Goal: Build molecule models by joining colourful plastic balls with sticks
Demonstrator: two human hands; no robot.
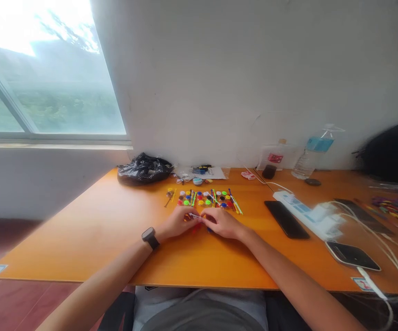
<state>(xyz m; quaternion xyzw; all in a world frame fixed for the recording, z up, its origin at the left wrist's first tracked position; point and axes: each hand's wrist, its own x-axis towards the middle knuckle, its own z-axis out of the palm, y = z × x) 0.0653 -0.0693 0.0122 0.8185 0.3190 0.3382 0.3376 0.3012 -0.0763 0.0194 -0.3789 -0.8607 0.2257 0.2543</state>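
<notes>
My left hand point(177, 221), with a dark watch point(149, 236) on its wrist, and my right hand point(222, 222) meet above the table. The fingertips of both are pinched on a thin whitish stick point(195, 216) that runs between them. Its ends are partly covered by my fingers. Just beyond my hands lie several small round coloured pieces point(224, 205), in rows, among thin coloured sticks point(235, 201). Bits of red and blue show under my fingers, too hidden to tell what they are.
A black plastic bag point(145, 168) lies at the back left of the orange table point(82, 239). To the right are a black phone point(286, 219), a white power strip point(305, 212), a cabled device point(352, 255) and a water bottle point(304, 163). Coloured sticks point(397, 207) are heaped at far right.
</notes>
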